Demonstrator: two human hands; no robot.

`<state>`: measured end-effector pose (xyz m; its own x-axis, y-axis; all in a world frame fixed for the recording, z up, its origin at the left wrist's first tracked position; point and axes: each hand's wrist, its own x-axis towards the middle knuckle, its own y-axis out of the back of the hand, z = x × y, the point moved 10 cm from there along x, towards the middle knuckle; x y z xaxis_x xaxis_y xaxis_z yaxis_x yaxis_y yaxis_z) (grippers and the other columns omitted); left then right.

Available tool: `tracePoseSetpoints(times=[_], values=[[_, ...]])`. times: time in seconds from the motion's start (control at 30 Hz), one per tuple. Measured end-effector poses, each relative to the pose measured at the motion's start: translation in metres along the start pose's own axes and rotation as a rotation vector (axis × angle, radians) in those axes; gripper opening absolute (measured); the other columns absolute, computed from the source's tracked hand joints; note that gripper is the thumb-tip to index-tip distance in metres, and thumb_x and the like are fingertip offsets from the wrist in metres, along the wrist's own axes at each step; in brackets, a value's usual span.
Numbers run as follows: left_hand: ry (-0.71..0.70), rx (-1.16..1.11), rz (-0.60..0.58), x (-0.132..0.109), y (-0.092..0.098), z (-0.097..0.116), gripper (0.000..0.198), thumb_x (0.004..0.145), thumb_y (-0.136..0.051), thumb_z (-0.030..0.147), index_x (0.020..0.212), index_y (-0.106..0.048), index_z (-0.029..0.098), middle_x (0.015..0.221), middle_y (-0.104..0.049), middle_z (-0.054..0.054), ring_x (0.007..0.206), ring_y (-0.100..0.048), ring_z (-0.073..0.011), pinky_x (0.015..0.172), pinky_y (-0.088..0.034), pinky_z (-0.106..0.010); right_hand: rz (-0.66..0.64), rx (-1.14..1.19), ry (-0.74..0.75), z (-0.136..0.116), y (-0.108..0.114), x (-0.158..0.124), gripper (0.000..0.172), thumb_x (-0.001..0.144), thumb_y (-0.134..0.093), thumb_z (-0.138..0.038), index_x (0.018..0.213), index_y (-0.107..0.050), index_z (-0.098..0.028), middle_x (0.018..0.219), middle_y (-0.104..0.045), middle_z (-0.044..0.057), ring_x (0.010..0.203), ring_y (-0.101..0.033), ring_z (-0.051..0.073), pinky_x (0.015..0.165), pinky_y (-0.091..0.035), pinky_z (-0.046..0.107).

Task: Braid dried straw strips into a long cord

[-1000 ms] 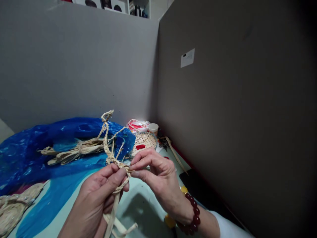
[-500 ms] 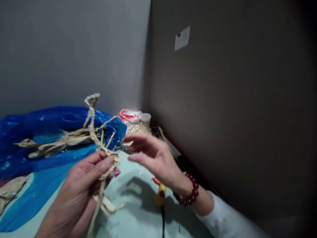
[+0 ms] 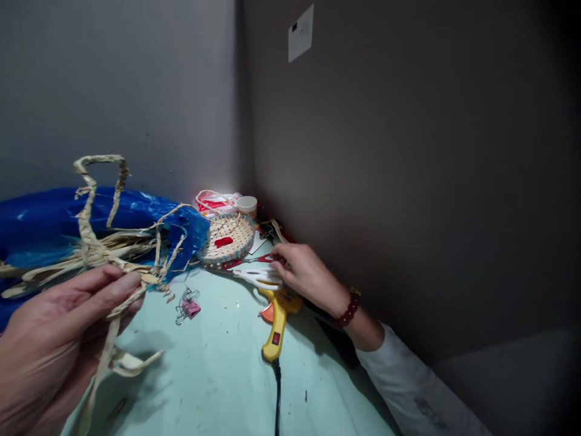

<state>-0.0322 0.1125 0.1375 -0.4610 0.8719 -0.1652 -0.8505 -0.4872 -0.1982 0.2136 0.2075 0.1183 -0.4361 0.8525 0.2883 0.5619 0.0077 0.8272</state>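
Note:
My left hand [image 3: 77, 327] pinches a twisted dry-fibre cord [image 3: 86, 224], pale like raffia or corn husk. Its upper part bends into an angular loop, and loose strands hang below my fingers. At the right, my right hand [image 3: 308, 275] reaches over the table, its fingers curled at the end of a red-handled tool [image 3: 265, 258]. Just below that lies a white-handled tool [image 3: 256, 277], partly hidden by the hand. A yellow glue gun [image 3: 276, 330] with a black cable lies nearer to me, under the right hand.
Behind the tools sit a round woven tray [image 3: 238, 242], a paper cup [image 3: 246, 204] and a red-and-white packet [image 3: 211, 201]. Blue plastic [image 3: 40, 212] with a fibre bundle [image 3: 54, 266] covers the left. A pink binder clip [image 3: 191, 309] lies mid-table. Walls close in behind and right.
My right hand has left the fibre piece and reached out to the tools. My left hand still holds the fibre, now further left in view. The view has turned right and down.

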Motion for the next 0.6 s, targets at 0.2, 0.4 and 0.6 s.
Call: tracePoseSetpoints(times=[0.2,0.4,0.6], values=[[-0.131,-0.008,0.023,0.024,0.019,0.000,0.018,0.062,-0.068,-0.003,0.066,-0.067,0.014,0.055,-0.066,0.009,0.040,-0.059,-0.0040,0.039,-0.048,-0.005,-0.123,-0.134,0.004,-0.004,-0.039,0.005,0.016,0.089,-0.051,-0.018,0.089,-0.066,-0.013,0.090,-0.067,0.016,0.086,-0.061,0.025,0.076,-0.042,0.034],[0.066,-0.063,-0.247,0.003,-0.008,0.008,0.023,0.057,-0.081,0.002,0.070,-0.071,0.018,0.054,-0.065,0.006,0.043,-0.057,-0.0068,0.045,-0.052,-0.013,-0.188,-0.158,0.085,-0.013,-0.048,0.011,0.014,0.083,-0.057,-0.016,0.094,-0.065,-0.016,0.090,-0.068,0.012,0.082,-0.063,0.024,0.072,-0.045,0.032],[0.024,-0.126,-0.258,-0.019,0.002,0.024,0.018,0.060,-0.083,0.010,0.073,-0.074,0.019,0.062,-0.070,0.001,0.052,-0.062,-0.0116,0.050,-0.052,-0.018,-0.150,-0.213,0.104,-0.018,-0.055,0.010,0.017,0.080,-0.051,-0.009,0.091,-0.064,-0.013,0.095,-0.065,0.016,0.090,-0.060,0.028,0.080,-0.048,0.039]])
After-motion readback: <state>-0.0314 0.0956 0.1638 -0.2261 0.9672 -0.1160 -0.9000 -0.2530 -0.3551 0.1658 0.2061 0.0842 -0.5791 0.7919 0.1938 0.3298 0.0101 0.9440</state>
